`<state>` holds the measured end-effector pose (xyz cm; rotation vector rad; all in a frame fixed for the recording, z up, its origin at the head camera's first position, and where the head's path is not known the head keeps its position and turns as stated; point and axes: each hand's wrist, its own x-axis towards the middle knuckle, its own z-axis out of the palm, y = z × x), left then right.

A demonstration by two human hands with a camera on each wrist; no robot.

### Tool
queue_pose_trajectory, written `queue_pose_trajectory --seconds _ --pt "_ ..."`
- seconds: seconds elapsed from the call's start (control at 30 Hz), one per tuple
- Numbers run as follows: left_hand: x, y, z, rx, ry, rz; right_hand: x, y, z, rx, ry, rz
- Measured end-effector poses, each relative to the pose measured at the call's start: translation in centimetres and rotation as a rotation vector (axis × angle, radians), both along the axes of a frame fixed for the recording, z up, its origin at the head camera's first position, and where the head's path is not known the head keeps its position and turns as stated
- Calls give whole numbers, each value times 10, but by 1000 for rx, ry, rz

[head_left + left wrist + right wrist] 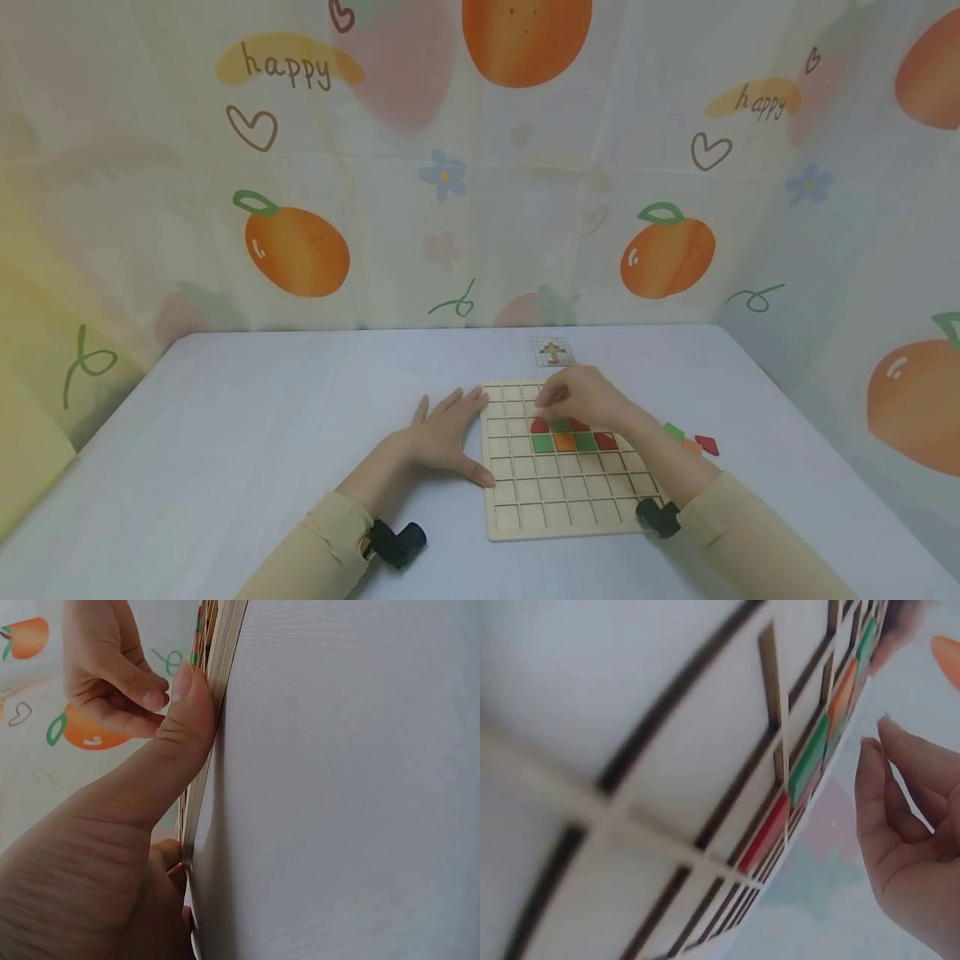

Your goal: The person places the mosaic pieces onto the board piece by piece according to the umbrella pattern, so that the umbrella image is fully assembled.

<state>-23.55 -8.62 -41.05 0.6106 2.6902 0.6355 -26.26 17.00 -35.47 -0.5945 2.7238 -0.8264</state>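
Brace grid board w/ spread L hand; lower R hand, fingertips pinched (contents unclear), vert. near laid tiles.

Tiles sit in the board, a card behind.

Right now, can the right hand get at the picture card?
Likely yes: the picture card lies just beyond the board, close to the right hand, with nothing visible between them.

You are working in a makeshift, fabric-walled booth, its curtain of printed oranges and "happy" lettering hanging behind and beside a white-topped table.
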Motion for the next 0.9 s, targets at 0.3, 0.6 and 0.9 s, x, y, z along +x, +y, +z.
queue_pose_trajectory --seconds 0.3,0.6,0.9 --pt "4 1 9 -4 -8 -4 -7 29 7 26 21 -38" --pt "6 1 12 1 -12 -1 -8 65 10 45 -34 -118" --pt "6 1 14 11 -19 -7 -4 113 12 50 -91 -186"
